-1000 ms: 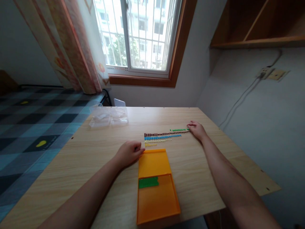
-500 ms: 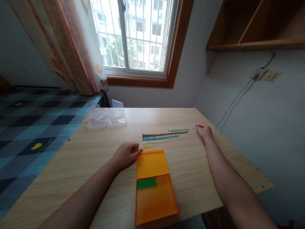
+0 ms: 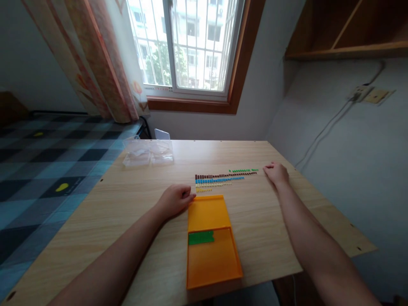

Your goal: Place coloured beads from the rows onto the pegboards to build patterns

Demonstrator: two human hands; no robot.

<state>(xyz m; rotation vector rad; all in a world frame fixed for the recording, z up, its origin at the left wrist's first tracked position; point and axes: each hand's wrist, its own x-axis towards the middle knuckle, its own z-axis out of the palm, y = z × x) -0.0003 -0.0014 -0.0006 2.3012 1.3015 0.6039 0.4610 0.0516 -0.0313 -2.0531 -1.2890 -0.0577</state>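
My right hand [image 3: 276, 173] rests on the table with its fingers pressed together, just past the right end of a row of small green pieces [image 3: 244, 171]. Whatever may be between those fingertips is hidden. Curled closed, my left hand [image 3: 176, 199] lies at the top left corner of an orange tray [image 3: 208, 212], its thumb at the tray's edge. A block of green pieces [image 3: 200, 237] sits in the tray's nearer compartment. Beyond the tray run rows of tiny brown pieces [image 3: 223, 175], blue pieces [image 3: 219, 179], pale pieces [image 3: 213, 185] and yellow pieces [image 3: 203, 190].
Clear plastic boxes [image 3: 148, 152] stand at the table's back left. A bed with a checked cover [image 3: 79, 157] adjoins the left side. The wooden table [image 3: 140, 199] faces a barred window [image 3: 197, 46]; a wall with a plugged-in cable [image 3: 328, 123] is at right.
The view has shifted slightly, moving the scene a little rightward and up. A loose green piece by my right fingertips no longer shows. My left hand stays by the tray corner.
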